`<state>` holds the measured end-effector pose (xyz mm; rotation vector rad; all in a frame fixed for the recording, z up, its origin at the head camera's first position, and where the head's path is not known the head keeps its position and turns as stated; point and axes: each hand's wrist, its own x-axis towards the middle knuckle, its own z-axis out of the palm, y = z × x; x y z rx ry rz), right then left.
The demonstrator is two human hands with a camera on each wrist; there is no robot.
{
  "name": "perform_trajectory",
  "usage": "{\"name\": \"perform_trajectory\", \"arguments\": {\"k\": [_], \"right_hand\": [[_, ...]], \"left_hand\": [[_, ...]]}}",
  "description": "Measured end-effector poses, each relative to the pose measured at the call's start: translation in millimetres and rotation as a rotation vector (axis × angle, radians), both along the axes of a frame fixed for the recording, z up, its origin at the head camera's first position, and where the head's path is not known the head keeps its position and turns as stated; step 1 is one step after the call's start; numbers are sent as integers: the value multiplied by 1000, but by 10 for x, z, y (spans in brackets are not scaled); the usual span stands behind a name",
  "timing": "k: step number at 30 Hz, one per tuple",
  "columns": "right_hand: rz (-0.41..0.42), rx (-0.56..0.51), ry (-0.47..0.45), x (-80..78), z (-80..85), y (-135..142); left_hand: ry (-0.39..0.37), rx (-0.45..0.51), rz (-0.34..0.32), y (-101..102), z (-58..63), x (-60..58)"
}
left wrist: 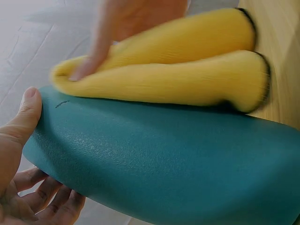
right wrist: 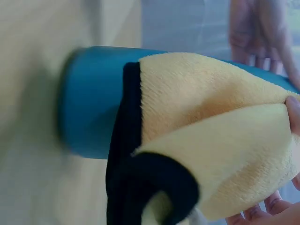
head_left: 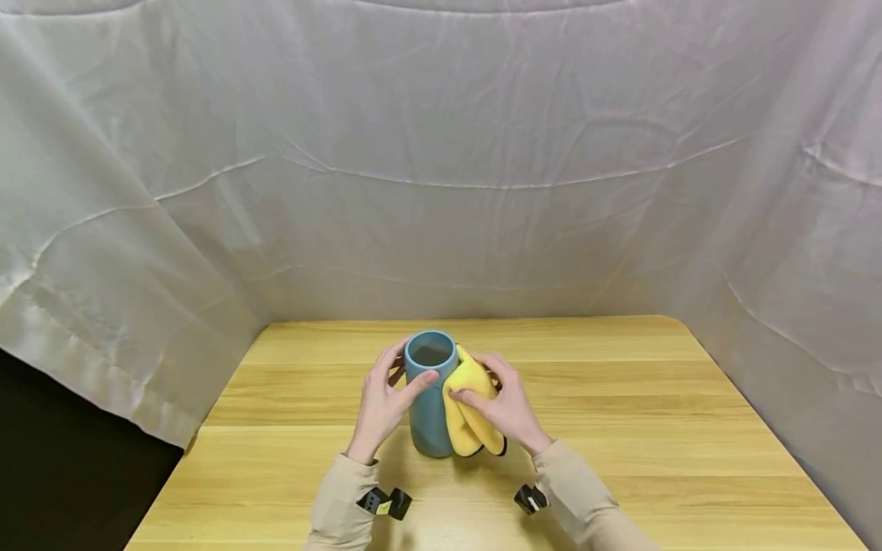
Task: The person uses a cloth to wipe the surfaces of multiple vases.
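A blue-teal cylindrical vase (head_left: 429,425) stands upright on the wooden table, its round mouth facing up. My left hand (head_left: 384,396) grips it near the rim from the left, thumb on the front and fingers around the far side. Between thumb and fingers, my right hand (head_left: 508,402) holds a folded yellow cloth (head_left: 470,376) against the vase's right side. Black edging (right wrist: 164,173) borders the cloth's lower end, which hangs down in loose folds. In the left wrist view, a small dark mark (left wrist: 62,103) shows on the vase near the rim, just beside the cloth.
The light wooden table (head_left: 620,428) extends to both sides of the vase. Pale grey fabric (head_left: 441,229) hangs behind and along the sides. A dark area (head_left: 69,459) lies beyond the table's left edge. Small black devices (head_left: 396,503) sit at both wrists.
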<state>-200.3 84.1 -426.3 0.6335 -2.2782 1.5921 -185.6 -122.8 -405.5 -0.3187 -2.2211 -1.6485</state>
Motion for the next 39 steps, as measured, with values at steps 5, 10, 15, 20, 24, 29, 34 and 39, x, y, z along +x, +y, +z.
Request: {"name": "perform_trajectory", "arguments": {"k": [5,10,15,20,24,29,34,39], "right_hand": [[12,-23,62,-3,188,-37],[12,-12,52,9,236,-39],[18,-16,46,12,209,-33],[12,-12,8,15,83,-7],[0,12,-39,16,-85,24],[-31,75,-110,33,-299,43],[-44,83,-156,47,-407,45],[-42,71,-146,52,-422,44]], "left_hand": [[0,0,2,1,-4,5],[0,-2,5,2,-6,8],[8,-3,2,1,-8,4],[9,-3,-2,3,-10,0],[3,-1,-2,4,-10,1],[-2,1,-1,2,-7,3],[-3,-1,-1,0,-5,3],[0,-1,-2,0,-8,4]]}}
